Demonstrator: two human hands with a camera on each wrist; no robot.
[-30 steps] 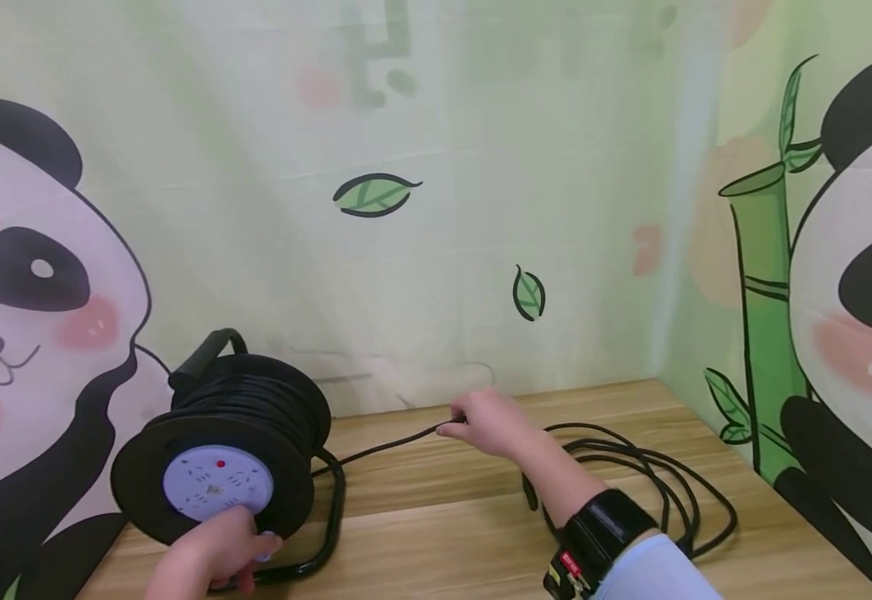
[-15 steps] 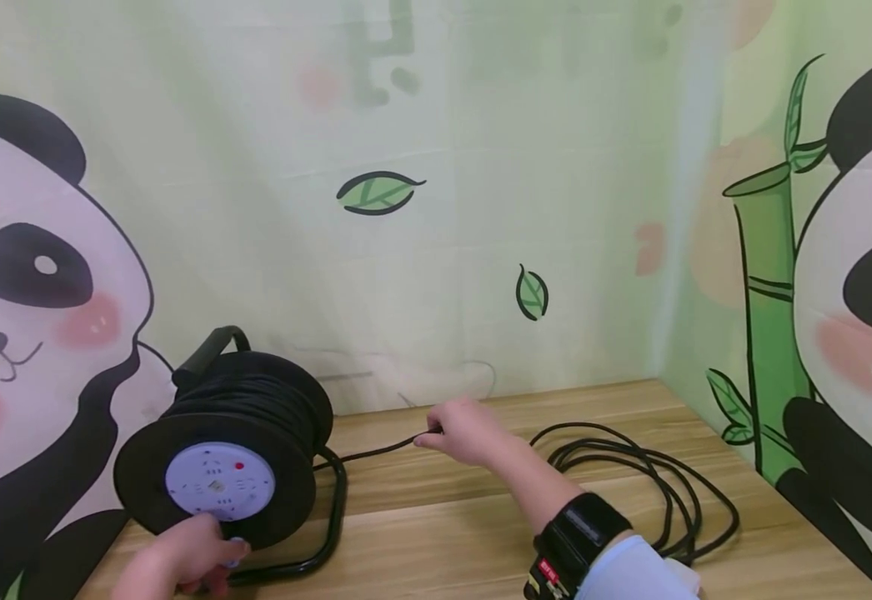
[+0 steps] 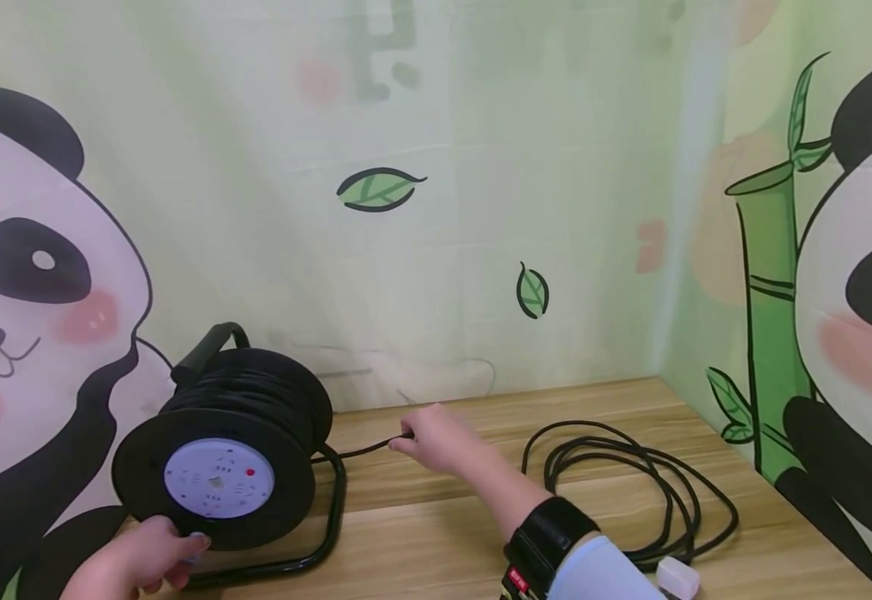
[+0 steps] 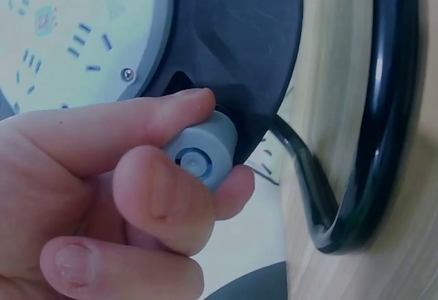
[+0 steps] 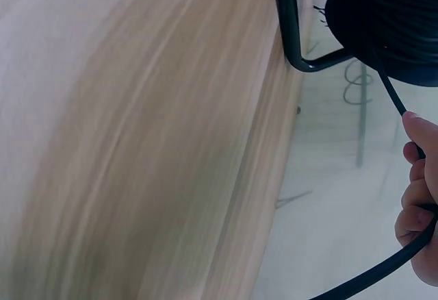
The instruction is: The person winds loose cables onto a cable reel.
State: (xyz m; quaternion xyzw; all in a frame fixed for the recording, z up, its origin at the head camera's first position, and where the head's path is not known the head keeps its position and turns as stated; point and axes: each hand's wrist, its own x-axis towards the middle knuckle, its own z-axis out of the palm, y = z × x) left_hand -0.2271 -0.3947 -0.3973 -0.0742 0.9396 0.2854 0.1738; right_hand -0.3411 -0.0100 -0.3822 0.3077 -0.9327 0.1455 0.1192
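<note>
On the wooden table (image 3: 406, 533), the black reel (image 3: 218, 425) at left has turned, its grey knob (image 4: 207, 141) pinched by the left hand (image 3: 136, 552), while the right hand (image 3: 439, 442), fingers curled round the cable (image 5: 373, 272), has neared it, shortening the span.

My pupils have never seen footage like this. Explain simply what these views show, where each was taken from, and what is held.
There is no machine here: a person is working bare-handed. The wide view comes from a camera on the person's head, looking forward and down. The other two come from cameras worn on the wrists, so they look close and tilted. On the wooden table stands a black cable reel with a pale socket disc; cable loops lie to its right. The left hand pinches a grey knob on the reel's face. The right hand holds a stretch of black cable that leads to the reel.
</note>
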